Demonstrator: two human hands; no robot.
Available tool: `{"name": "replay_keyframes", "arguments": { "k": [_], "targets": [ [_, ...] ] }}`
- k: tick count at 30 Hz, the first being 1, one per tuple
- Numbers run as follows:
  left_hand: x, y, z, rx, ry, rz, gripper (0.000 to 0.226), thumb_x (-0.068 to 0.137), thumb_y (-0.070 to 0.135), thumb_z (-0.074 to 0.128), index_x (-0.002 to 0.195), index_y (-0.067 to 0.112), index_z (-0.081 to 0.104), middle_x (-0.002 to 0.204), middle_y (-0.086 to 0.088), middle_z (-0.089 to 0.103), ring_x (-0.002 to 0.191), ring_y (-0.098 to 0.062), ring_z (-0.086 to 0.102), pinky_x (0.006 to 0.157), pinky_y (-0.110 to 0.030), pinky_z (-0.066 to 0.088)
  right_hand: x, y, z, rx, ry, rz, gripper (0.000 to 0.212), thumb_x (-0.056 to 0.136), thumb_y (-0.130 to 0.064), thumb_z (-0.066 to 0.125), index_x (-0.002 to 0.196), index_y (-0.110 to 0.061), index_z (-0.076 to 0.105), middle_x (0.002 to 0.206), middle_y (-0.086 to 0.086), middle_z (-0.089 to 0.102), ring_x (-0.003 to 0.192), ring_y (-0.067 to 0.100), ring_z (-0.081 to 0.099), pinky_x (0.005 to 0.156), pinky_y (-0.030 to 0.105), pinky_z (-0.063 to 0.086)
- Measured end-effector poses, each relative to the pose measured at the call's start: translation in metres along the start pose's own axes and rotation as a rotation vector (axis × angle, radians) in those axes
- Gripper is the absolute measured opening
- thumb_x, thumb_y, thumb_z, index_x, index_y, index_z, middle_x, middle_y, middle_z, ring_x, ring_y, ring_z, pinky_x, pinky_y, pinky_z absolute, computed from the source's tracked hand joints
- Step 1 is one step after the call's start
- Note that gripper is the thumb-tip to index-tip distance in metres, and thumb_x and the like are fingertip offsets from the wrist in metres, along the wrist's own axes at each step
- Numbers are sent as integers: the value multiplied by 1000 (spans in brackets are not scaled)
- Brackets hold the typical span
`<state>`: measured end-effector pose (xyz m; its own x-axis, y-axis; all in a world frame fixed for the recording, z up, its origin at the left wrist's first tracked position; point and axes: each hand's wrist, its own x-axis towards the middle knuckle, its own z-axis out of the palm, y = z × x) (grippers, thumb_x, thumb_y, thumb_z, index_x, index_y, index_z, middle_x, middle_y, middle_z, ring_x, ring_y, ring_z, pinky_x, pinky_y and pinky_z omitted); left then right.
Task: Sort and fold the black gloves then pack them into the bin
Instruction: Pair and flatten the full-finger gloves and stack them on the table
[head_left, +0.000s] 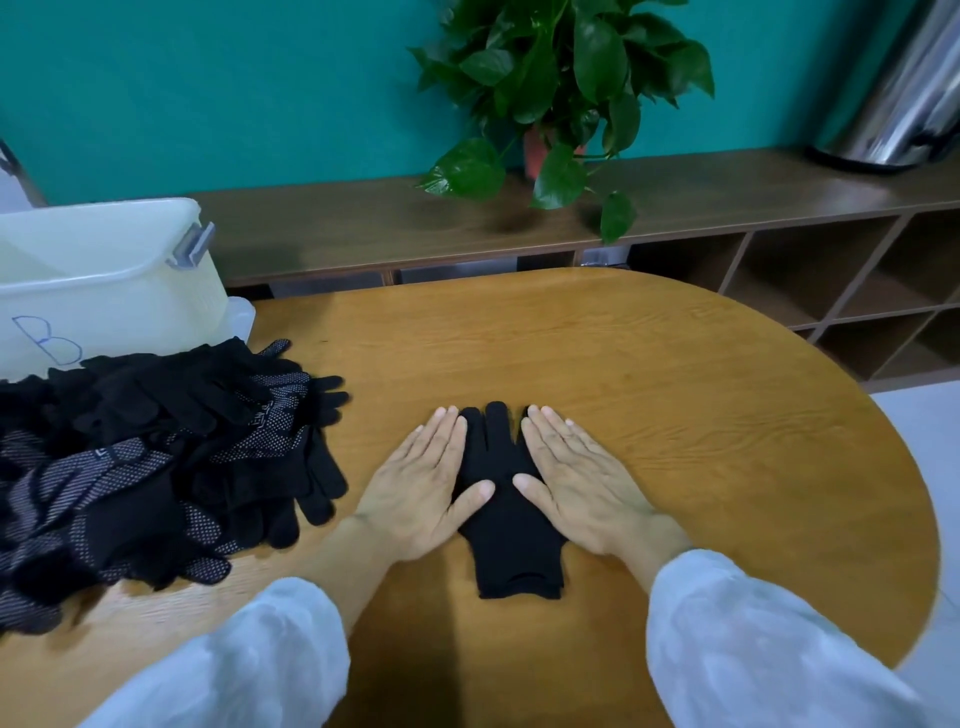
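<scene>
A black glove (511, 540) lies flat in the middle of the wooden table (675, 395), cuff towards me, fingers pointing away. My left hand (423, 480) rests flat on its left side with straight fingers. My right hand (576, 478) lies flat on its right side the same way. Both thumbs touch the glove's palm. A heap of black gloves (145, 457), some with white grip dots, covers the table's left part. The pale translucent bin (104, 280), marked with a blue letter B, stands behind the heap at the far left.
A low brown shelf unit (779, 270) runs along the teal wall behind the table. A potted green plant (561, 93) stands on it, and a shiny metal container (904, 104) sits at the far right. The table's rounded edge curves off on the right.
</scene>
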<state>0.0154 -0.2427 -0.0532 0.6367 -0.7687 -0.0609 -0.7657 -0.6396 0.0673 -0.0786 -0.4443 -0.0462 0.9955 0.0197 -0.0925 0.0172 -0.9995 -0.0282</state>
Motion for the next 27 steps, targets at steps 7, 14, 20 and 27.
{"name": "replay_keyframes", "arguments": {
  "k": [7, 14, 20, 27],
  "targets": [
    [-48, 36, -3, -101, -15, 198, 89, 85, 73, -17, 151, 14, -19, 159, 1, -25, 143, -5, -30, 119, -27, -13, -43, -34, 10, 126, 113, -188, 68, 102, -53, 1, 154, -10, 0, 161, 3, -6, 149, 14, -7, 118, 31, -3],
    [-54, -3, 0, 17, 23, 208, 98, 87, 80, -3, 155, 10, -4, 162, -4, -11, 148, -17, -17, 118, -27, -11, -55, 6, -1, 36, -49, -22, 79, 84, -64, -20, 150, -20, -21, 158, -7, -27, 141, 2, -30, 118, 25, -15],
    [-59, 9, 8, -84, 316, 456, 67, 93, 63, 43, 132, 12, 60, 139, -1, 56, 132, -11, 49, 112, -30, 37, -68, -14, -5, -22, 216, -227, 76, 100, -61, 18, 150, -7, 33, 157, 8, 27, 147, 17, 22, 120, 29, 11],
    [-48, 13, 8, -184, 383, 469, 36, 85, 40, 61, 109, 16, 76, 115, 5, 72, 110, -6, 65, 98, -27, 52, -60, -25, 13, 89, 252, -271, 66, 85, -52, 49, 132, -7, 60, 138, 7, 57, 131, 16, 50, 109, 29, 39]
  ]
}}
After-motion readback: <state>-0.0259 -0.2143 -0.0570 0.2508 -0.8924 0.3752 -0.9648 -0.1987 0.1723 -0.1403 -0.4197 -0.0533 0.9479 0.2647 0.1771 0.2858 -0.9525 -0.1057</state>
